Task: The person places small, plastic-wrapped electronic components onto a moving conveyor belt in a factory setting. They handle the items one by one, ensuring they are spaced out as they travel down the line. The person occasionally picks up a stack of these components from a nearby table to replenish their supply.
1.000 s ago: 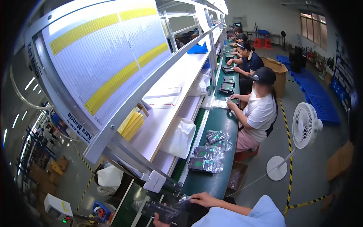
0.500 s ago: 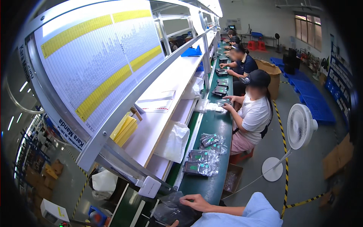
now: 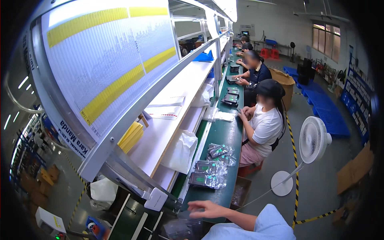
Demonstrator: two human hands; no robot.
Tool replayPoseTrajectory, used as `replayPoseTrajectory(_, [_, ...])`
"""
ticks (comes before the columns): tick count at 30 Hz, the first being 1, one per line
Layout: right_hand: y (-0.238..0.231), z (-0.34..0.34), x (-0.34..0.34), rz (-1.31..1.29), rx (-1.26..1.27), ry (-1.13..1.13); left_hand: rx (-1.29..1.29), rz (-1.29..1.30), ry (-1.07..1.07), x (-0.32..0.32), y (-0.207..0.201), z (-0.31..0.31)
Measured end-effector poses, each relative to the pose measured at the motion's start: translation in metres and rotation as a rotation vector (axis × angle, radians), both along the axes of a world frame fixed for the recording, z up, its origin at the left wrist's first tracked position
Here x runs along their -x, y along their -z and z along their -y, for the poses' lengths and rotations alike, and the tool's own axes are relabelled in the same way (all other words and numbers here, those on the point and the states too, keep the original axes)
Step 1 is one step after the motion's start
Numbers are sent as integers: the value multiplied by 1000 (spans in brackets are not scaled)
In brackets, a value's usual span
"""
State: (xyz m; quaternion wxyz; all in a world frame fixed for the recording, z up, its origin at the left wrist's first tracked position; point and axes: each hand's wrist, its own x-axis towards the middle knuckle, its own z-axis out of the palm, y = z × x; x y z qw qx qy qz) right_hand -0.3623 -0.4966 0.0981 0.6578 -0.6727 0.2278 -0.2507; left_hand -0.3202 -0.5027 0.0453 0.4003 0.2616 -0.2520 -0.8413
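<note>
You are looking at a brightly and evenly lit hall: overhead strip lights point(image 3: 228, 6) blow out to pure white at the top, daylight enters through the windows point(image 3: 326, 38) at the far right, and glare washes pale over the upper part of the big chart board point(image 3: 108, 64), while shadows under the green bench point(image 3: 224, 140) stay soft. The fisheye bends the shelf rails and the board's edges strongly, and a black vignette closes in at every corner. Your right hand point(image 3: 208, 209) at the bottom edge is smeared by motion blur, the bagged parts point(image 3: 208, 178) nearby look slightly soft, and far workers lose detail.
</note>
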Motion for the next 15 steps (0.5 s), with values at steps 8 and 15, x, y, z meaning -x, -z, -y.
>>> replayPoseTrajectory(8, [-28, -10, -31, 219, -58, 155, -212, -162, -417, -71, 18, -38])
replayPoseTrajectory(15, [24, -39, -56, -157, -227, -191, -151, 76, -1059, -135, 15, -236])
